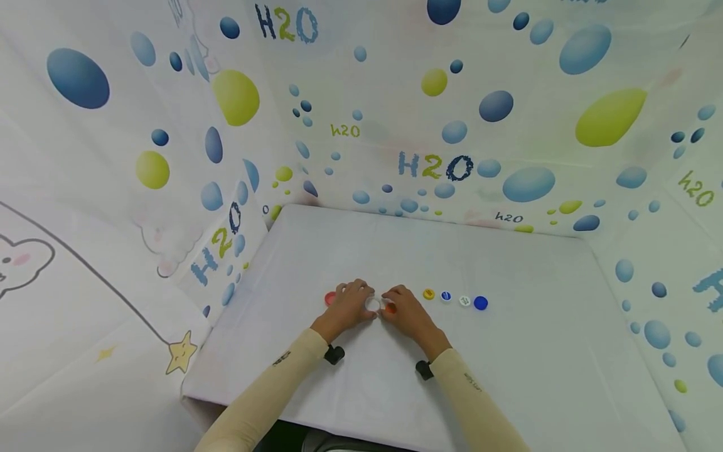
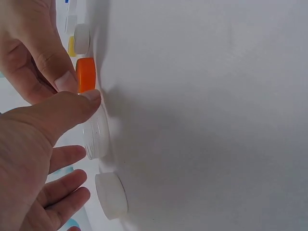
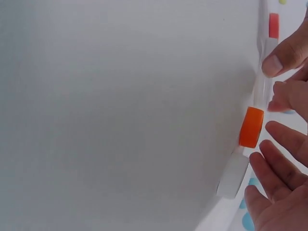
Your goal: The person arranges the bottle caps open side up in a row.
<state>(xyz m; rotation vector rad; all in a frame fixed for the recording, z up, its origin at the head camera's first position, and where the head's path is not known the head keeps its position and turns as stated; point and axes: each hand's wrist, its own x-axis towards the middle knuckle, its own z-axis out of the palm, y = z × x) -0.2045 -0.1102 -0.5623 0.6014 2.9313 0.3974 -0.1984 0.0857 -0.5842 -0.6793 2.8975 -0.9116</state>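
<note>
Several round bottle caps lie in a row on the white table. My left hand [image 1: 353,300] is round a clear cap [image 1: 373,304], with thumb on the near side and fingers on the far side. In the left wrist view the thumb lies at the upper end of this clear cap [image 2: 97,134]. My right hand [image 1: 411,315] rests just to the right, fingers loosely bent about an orange cap [image 1: 391,308]. The right wrist view shows the right fingers [image 3: 284,178] spread beside the orange cap [image 3: 251,127], with a white cap [image 3: 233,175] below it.
Right of the hands lie a yellow cap [image 1: 428,294], a blue-and-white cap [image 1: 446,295], a white cap [image 1: 464,301] and a blue cap [image 1: 481,303]. At the left hand's far side is a red cap [image 1: 330,299]. A patterned cloth [image 1: 384,107] hangs behind the table.
</note>
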